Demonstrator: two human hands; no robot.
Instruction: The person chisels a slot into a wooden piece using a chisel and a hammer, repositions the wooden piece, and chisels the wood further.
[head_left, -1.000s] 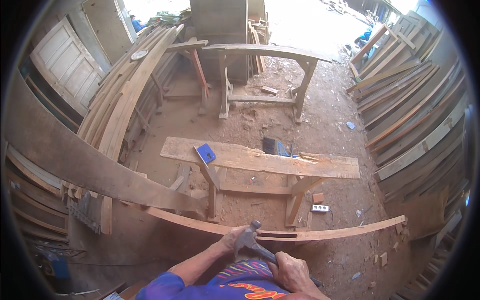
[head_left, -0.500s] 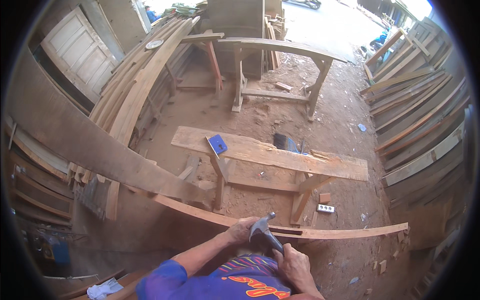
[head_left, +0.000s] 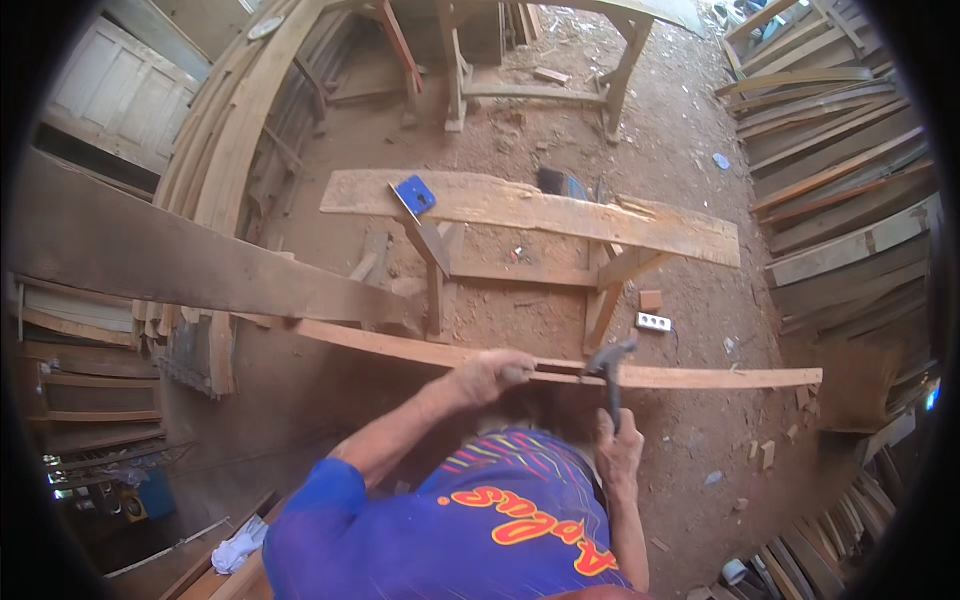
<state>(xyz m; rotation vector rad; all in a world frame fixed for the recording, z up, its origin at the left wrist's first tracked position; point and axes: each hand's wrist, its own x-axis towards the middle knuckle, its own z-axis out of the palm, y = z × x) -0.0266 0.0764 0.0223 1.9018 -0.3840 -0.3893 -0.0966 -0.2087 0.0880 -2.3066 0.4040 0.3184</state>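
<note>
A long, narrow wooden board (head_left: 700,378) stretches across in front of me, with a dark slot cut into its edge near the middle. My left hand (head_left: 490,376) is closed on this board just left of the slot, its thumb along the edge. In my right hand (head_left: 620,445) is a claw hammer (head_left: 612,385), gripped by its dark handle. The hammer's head is over the board at the right end of the slot; whether it touches the wood I cannot tell.
Beyond the board stands a low wooden bench (head_left: 480,200) bearing a blue lock case (head_left: 413,195). A brush (head_left: 560,183) lies behind it, and a white power strip (head_left: 654,322) is on the dirt floor. Planks (head_left: 245,130) are stacked at left; more timber (head_left: 840,190) leans at right.
The hammer has swung right, away from my left hand, and its head is now over the board. My view has tilted downward, so the bench appears higher.
</note>
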